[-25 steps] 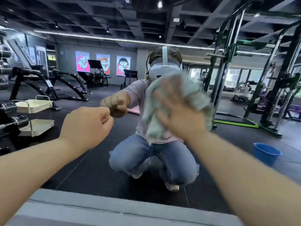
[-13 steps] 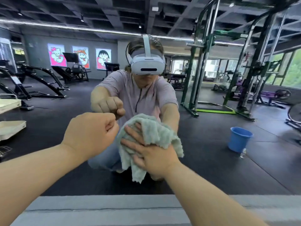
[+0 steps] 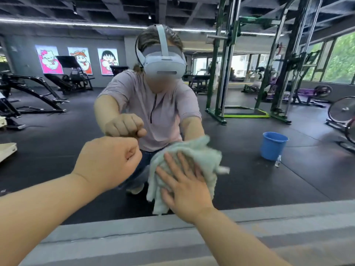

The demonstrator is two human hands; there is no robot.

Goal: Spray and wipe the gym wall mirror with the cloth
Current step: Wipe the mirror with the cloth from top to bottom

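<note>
Well, the gym wall mirror point(image 3: 48, 166) filled nearly the whole view, rising from a grey ledge point(image 3: 134, 244) that ran across the near edge. Far off on the left of the glass stood black weight machines point(image 3: 38, 93), and behind them three cartoon posters point(image 3: 79, 60) hung in a row on the grey back wall. Next came the person's left hand point(image 3: 107, 162), stretched out toward the glass with its fingers point(image 3: 133, 151) curled tight into a fist. Nothing showed inside it, and its knuckles came right up to those of the mirrored fist just above, though I could not tell whether they truly touched the glass. In the middle crouched the person's own reflection point(image 3: 153, 112), in a pale shirt with a white headset point(image 3: 163, 64) strapped on. Just right of the fist was the cloth point(image 3: 194, 156), a pale green towel, bunched and spread against the lower part of the mirror, its bottom corner hanging down to the ledge. The right hand point(image 3: 184, 191) lay flat upon it, fingers point(image 3: 170, 166) straight and fanned apart, pressing it to the glass rather than gripping it. Farther right a tall green rack point(image 3: 222, 73) showed in the reflection. Beyond it a blue bucket point(image 3: 273, 145) stood on the dark floor with a small clear bottle point(image 3: 278, 161) just beside it, and at the far right edge was part of a wheel point(image 3: 342, 110).
</note>
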